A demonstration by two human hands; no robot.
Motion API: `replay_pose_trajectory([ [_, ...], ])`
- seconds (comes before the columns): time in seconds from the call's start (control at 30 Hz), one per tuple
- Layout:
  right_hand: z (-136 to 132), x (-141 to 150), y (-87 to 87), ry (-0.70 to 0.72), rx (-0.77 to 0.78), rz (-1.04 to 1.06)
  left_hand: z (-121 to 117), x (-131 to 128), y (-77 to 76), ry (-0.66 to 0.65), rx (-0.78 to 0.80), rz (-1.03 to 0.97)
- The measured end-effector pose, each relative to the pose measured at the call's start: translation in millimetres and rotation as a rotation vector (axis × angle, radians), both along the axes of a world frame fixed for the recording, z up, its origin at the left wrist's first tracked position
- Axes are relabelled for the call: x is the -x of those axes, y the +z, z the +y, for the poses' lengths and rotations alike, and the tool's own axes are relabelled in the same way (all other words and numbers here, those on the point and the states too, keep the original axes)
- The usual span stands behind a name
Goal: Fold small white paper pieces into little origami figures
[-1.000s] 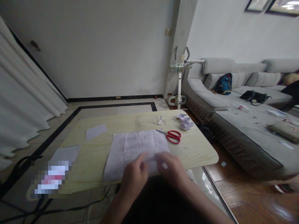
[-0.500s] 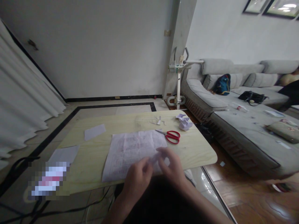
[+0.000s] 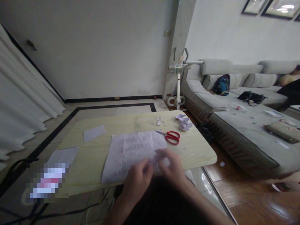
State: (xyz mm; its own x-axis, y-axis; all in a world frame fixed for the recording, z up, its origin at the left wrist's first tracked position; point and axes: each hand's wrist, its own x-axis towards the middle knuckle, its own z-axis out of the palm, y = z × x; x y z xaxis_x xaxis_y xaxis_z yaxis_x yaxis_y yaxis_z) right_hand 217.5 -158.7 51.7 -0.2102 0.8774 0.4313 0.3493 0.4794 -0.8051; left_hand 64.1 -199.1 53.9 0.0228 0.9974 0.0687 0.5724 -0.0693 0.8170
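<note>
A creased sheet of paper [image 3: 131, 150] covered with print lies flat near the front edge of the table. Over its right front corner, my left hand [image 3: 140, 173] and my right hand [image 3: 171, 164] are close together, thumbs and forefingers pinched. Between them is a small piece of white paper [image 3: 155, 159], blurred and partly covered by the fingers. Red-handled scissors [image 3: 172, 137] rest just beyond my right hand, blades slightly over the sheet's far right corner.
Crumpled paper [image 3: 185, 122] and thin paper scraps [image 3: 159, 122] lie at the table's far right. Two white paper pieces, one here [image 3: 94, 133], lie on the left by a pixelated bright object [image 3: 49, 181]. A grey sofa [image 3: 243, 140] stands to the right.
The view has shifted very slightly. Both hands keep nearly the same pinched pose over the sheet, and the scissors and papers stay put.
</note>
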Motion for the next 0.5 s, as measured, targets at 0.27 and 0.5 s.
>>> replay_pose_trajectory([
  [0.27,7,-8,2.6,0.016,0.057,-0.128,-1,1,5.0,-0.037,-0.002,0.055],
  [0.5,8,-18,15.6,0.129,0.003,-0.405,-2,8,3.4,-0.117,0.071,0.103],
])
